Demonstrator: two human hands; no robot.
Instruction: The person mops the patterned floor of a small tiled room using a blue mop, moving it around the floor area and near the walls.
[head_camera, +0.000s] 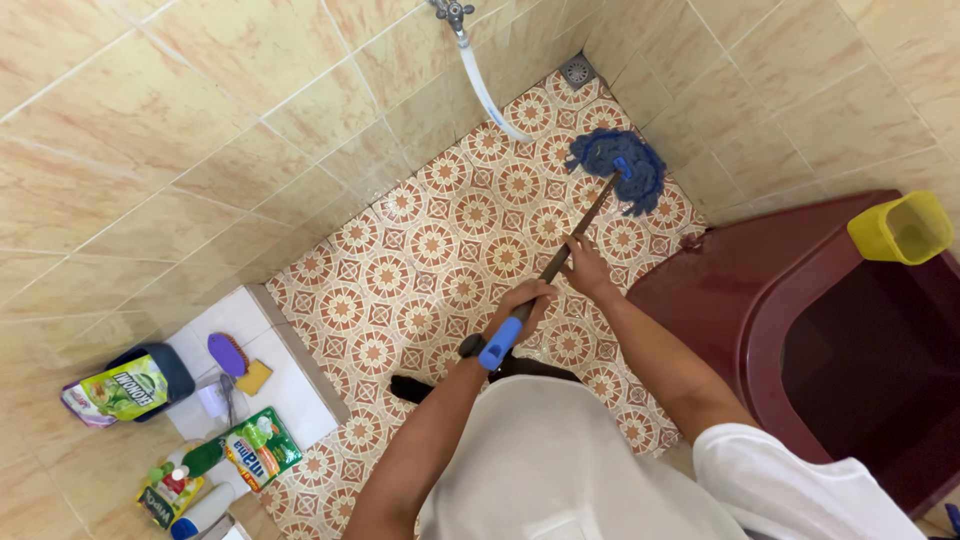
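Both hands' grip (548, 290) on mop (618, 168), tiled floor (440, 250)

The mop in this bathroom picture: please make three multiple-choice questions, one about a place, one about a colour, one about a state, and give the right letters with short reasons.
1. Where does the mop head rest?
A. on the patterned floor near the corner drain
B. inside the yellow cup
C. on the white ledge

2. What colour is the cup on the dark red tub?
A. green
B. yellow
C. white

3. How is the mop handle held?
A. by one hand only
B. by no hand
C. by both hands

Answers: 1 A, the blue strands lie on the floor tiles below the drain. 2 B, it is plainly yellow. 3 C, the left hand and right hand both grip it.
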